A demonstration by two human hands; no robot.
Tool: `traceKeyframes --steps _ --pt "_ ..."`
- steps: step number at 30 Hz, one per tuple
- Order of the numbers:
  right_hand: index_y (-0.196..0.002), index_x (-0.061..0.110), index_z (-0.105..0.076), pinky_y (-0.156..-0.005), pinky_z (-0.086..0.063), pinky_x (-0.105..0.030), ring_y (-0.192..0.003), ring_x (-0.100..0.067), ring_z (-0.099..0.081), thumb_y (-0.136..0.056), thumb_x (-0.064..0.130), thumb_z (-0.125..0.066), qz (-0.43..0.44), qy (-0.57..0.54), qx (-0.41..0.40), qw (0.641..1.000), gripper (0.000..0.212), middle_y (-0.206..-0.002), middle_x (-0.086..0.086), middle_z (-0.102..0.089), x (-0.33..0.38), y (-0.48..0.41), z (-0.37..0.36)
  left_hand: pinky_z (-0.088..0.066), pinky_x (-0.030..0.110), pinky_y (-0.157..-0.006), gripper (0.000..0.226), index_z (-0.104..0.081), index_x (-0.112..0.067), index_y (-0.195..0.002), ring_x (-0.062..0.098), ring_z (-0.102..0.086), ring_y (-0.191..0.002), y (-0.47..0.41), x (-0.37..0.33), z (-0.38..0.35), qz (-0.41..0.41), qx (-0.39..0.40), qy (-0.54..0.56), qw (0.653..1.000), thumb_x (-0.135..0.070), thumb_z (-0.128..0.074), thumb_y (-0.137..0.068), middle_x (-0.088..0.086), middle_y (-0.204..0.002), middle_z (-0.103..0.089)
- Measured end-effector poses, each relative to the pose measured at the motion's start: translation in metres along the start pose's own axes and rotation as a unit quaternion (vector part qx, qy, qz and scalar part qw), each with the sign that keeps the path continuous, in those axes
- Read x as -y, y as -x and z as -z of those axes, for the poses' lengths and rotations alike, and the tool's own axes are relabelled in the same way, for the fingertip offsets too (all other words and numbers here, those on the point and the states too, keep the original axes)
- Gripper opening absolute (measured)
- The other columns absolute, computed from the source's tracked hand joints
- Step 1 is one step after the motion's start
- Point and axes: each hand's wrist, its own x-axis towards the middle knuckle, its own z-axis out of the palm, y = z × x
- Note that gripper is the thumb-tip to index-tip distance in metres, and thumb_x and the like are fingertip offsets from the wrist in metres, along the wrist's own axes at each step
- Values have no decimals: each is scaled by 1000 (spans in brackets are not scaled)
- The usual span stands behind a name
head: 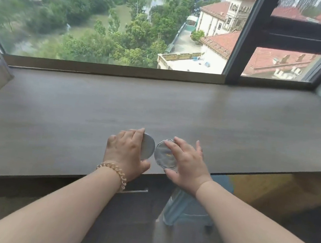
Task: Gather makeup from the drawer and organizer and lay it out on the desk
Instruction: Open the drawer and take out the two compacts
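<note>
Under the window (pixel 107 22), the grey desk (pixel 177 111) bears two round silver compacts, just beside each other near its front edge. The left hand (pixel 124 153) grips the left compact (pixel 149 147) by its rim. The right hand (pixel 186 163) holds the right compact (pixel 164 156) between thumb and spread fingers. This seems to be the laying-down step; next both hands must let go and fetch more makeup.

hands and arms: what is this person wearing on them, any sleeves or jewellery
No sleeves are in view on either arm. The left hand has a coiled spiral bracelet in pale gold at its wrist; the right hand shows no jewellery.
</note>
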Motion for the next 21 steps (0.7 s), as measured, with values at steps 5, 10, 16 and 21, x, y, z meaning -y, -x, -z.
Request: traceKeyframes --steps 5,10,16,21 --pt "-143 32 -29 -115 2 -51 -139 -18 -26 -81 35 -64 6 20 59 998 71 -151 -3 -27 -115 -22 19 -26 35 -104 85 -24 -23 -143 17 -35 -131 -58 -88 -46 28 41 -3 999 -51 -58 -71 -7 -143 -40" --pt "-143 34 -28 -115 2 -52 -140 -19 -23 -84 34 -63 21 31 95 995 69 -154 -4 -21 -188 -45 19 -25 37 -105 82 -21 -22 -144 17 -32 -133 -96 -138 -83 55 69 -16 996 -50 -56 -75 -6 -147 -34" --pt "-146 36 -20 -116 4 -52 -141 -21 -20 -87 32 -61 37 34 147 988 72 -156 -5 -14 -230 -63 9 -25 38 -105 83 -17 -20 -146 20 -30 -134 -128 -167 -112 92 102 -30 990 -45 -56 -77 -4 -151 -29" --pt "-147 37 -16 -115 5 -51 -142 -22 -16 -89 30 -58 37 27 165 985 71 -157 -7 -9 -252 -77 -2 -25 38 -103 77 -17 -19 -146 22 -31 -132 -143 -177 -123 105 120 -24 987 -42 -52 -81 -2 -149 -29"
